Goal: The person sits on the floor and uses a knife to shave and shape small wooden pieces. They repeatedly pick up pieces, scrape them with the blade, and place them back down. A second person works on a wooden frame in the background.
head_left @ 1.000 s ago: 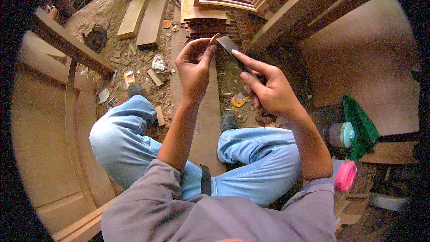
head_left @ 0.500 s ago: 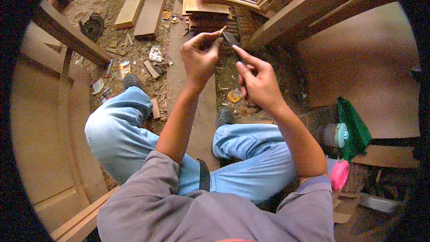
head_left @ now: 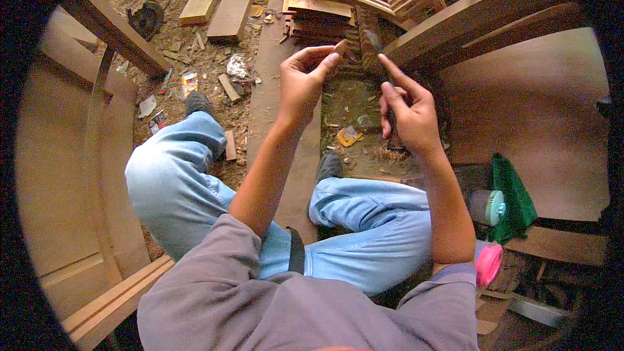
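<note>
Above scrap-strewn ground (head_left: pixel 211 65), upper centre of frame, pinches a small brown piece (head_left: pixel 340 47) in left hand (head_left: pixel 301 86); grips a blurred dark tool (head_left: pixel 374 40), just apart, in right hand (head_left: pixel 413 116).

1. Soft, moderate light covers the middle of the view; its source is out of frame.
2. Brightest are the faded denim knee (head_left: pixel 159 166) at 9 o'clock and a crumpled white scrap (head_left: pixel 236 67) at 11, nearly washed out.
3. The smooth wooden panel (head_left: pixel 526 130) at 3 o'clock carries a dull sheen.
4. Beyond the pink lid (head_left: pixel 489 264) at 4 o'clock, deep shadow swallows detail.
5. The flat dark blade (head_left: pixel 372 39) at 1 o'clock is blurred.
6. Fisheye curvature bows the panelled door (head_left: pixel 62 175) at 9 o'clock; grainy black vignetting fills the corners.
</note>
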`<state>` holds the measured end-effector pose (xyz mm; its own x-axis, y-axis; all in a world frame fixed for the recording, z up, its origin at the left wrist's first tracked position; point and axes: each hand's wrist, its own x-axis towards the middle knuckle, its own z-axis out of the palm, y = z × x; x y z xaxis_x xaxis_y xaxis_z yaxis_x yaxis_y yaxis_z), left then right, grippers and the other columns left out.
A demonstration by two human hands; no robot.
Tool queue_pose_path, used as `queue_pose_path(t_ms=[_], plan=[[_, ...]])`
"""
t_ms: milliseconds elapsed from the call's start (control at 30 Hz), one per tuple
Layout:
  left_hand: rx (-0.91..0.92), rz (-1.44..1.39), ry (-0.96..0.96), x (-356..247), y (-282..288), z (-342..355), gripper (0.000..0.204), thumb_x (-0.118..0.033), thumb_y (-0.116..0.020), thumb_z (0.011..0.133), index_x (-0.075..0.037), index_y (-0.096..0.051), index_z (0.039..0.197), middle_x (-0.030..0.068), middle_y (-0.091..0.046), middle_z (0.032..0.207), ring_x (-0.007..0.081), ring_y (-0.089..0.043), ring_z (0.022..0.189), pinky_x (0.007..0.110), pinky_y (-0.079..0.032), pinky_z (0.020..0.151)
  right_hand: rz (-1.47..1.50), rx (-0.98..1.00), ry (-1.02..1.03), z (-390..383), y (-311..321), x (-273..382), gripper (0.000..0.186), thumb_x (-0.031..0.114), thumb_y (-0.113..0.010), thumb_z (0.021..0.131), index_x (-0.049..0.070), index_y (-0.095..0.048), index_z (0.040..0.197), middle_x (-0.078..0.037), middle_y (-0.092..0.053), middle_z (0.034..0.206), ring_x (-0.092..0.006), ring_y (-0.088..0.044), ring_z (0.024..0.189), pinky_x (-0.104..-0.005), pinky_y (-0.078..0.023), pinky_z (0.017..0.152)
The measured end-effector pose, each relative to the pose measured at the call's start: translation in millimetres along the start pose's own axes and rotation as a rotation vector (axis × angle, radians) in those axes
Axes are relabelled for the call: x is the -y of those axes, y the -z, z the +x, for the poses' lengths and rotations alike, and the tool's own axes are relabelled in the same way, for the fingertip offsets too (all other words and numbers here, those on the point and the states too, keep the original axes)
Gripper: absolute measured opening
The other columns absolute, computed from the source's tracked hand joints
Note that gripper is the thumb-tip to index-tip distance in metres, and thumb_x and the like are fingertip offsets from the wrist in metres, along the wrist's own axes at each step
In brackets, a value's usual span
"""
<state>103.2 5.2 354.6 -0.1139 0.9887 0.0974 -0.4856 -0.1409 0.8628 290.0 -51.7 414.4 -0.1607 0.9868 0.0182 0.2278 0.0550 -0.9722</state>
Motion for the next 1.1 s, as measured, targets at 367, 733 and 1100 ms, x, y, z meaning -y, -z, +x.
queue_pose_path(t_ms=[367,733,1100], plan=[[0.062,-0.346,0.230,13,7,10,0.018,-0.012,-0.065,0.088,0.000,-0.066,0.102,0.0081,-0.069,0.095,0.0128,-0.065,0.081,0.026,-0.054,0.072,-0.110,0.169,-0.094,-3,-12,5,0.043,0.009,-0.052,0.095,0.014,-0.048,0.137,0.004,-0.046,0.059,-0.0035,-0.041,0.044,-0.0199,-0.036,0.043],[0.316,-0.361,0.362,30,-3,-6,0.022,-0.016,-0.067,0.087,-0.001,-0.065,0.103,0.0071,-0.067,0.091,0.0135,-0.064,0.078,0.029,-0.055,0.072,0.163,-0.622,0.297,42,28,73,0.036,0.018,-0.044,0.099,0.015,-0.047,0.134,-0.003,-0.049,0.063,-0.0112,-0.046,0.042,-0.0286,-0.045,0.040],[0.247,-0.661,0.355,25,18,11,0.020,-0.017,-0.056,0.094,-0.005,-0.059,0.110,0.0014,-0.060,0.088,0.0111,-0.059,0.081,0.028,-0.053,0.076,-0.182,0.245,-0.047,4,-6,20,0.042,0.008,-0.052,0.094,0.017,-0.051,0.135,0.006,-0.045,0.059,-0.0026,-0.042,0.043,-0.0194,-0.038,0.042]])
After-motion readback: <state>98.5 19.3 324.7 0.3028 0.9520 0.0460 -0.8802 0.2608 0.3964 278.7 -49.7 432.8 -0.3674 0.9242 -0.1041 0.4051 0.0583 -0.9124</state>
